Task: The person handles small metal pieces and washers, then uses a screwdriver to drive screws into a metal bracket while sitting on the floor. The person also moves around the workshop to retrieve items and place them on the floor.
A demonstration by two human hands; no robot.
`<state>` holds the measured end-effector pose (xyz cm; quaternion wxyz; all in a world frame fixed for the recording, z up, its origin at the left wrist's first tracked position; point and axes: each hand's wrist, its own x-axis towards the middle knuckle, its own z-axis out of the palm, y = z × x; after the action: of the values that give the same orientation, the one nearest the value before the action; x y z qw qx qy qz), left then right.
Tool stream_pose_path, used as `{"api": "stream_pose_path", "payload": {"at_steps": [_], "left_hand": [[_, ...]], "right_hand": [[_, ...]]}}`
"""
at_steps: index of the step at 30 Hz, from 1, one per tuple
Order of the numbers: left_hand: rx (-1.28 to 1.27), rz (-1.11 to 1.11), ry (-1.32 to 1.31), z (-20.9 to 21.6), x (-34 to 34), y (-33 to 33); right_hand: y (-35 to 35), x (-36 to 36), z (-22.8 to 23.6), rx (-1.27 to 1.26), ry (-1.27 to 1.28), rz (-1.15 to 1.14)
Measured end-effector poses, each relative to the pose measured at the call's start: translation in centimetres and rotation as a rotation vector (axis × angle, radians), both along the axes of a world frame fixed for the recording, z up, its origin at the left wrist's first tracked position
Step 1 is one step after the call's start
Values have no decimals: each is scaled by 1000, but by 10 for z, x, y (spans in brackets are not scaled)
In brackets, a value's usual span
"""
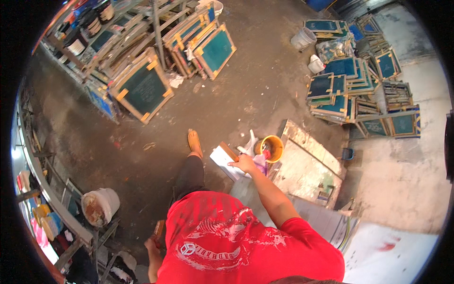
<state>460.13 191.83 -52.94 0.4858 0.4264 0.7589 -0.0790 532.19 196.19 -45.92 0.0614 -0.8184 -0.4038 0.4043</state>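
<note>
On stained brown floor [246, 94], pinching flat white board [222, 162] with right hand [245, 164]. Cannot tell finger closure, left hand [152, 247], beside brown wooden strip [160, 228]

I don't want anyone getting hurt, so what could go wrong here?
The foot looks bare on the dirty floor, so it might step on something sharp. The flat white board in the right hand could slip and drop, maybe near that foot. And the big green frame leaning at the upper left might topple if somebody bumps it.

Brown floor [255, 94]; framed screens [144, 89] on it
</note>
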Motion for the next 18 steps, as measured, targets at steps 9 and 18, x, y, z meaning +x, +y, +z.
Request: {"api": "stream_pose_path", "payload": {"at_steps": [9, 18], "left_hand": [[216, -39, -441, -6, 363, 389], [469, -805, -570, 121, 854, 664]], "right_hand": [[-20, 208, -15, 71, -281, -455], [-13, 252, -32, -66, 22, -1089]]}}
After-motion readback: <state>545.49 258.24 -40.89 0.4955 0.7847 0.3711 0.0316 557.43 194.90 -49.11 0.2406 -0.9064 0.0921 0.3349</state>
